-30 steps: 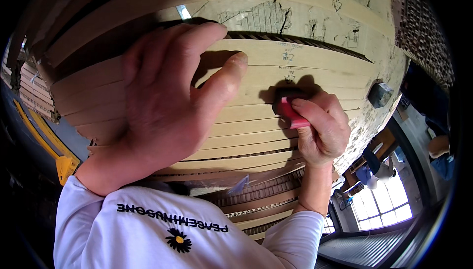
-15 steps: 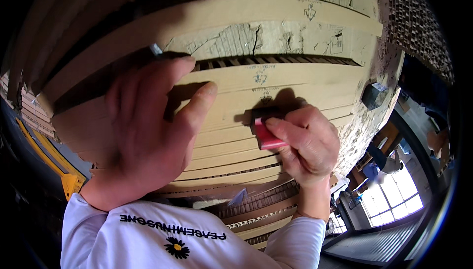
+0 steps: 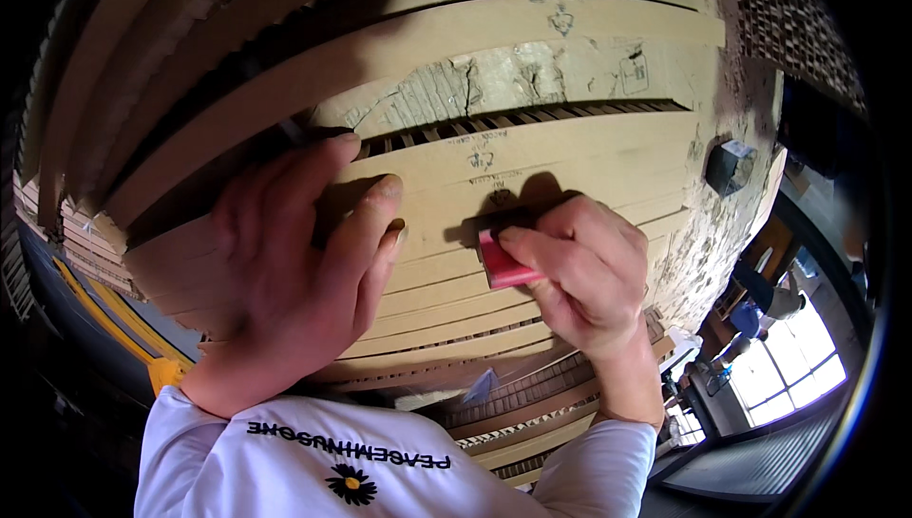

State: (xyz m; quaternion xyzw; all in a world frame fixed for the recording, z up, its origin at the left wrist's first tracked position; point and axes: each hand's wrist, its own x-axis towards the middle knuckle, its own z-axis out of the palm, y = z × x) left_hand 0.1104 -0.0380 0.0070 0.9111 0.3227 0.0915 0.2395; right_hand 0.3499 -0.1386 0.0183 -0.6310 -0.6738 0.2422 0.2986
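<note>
Flat brown cardboard strips (image 3: 608, 152) are packed side by side beneath both hands. My left hand (image 3: 299, 252) rests over them on the left, fingers apart, with one fingertip beside a dark gap that shows ribbed inner cardboard. Nothing shows in its grasp. My right hand (image 3: 598, 276) is closed in a pinch around a small, flat red piece (image 3: 503, 266) with a straight edge, held against or just above the strips. Its exact kind I cannot make out, as the fingers cover part of it.
More stacked cardboard (image 3: 142, 72) curves up at the far left. A dark block (image 3: 731, 167) sits on a worn, pale surface at the right. Honeycomb cardboard (image 3: 803, 24) stands at the upper right. Yellow bars (image 3: 114, 304) lie lower left; people and a bright window (image 3: 788, 361) appear beyond.
The view has shifted slightly. My left hand has turned a little, and another fingertip shows below its foremost ones. My right hand keeps its pinch on the red piece, little moved over the strips.
</note>
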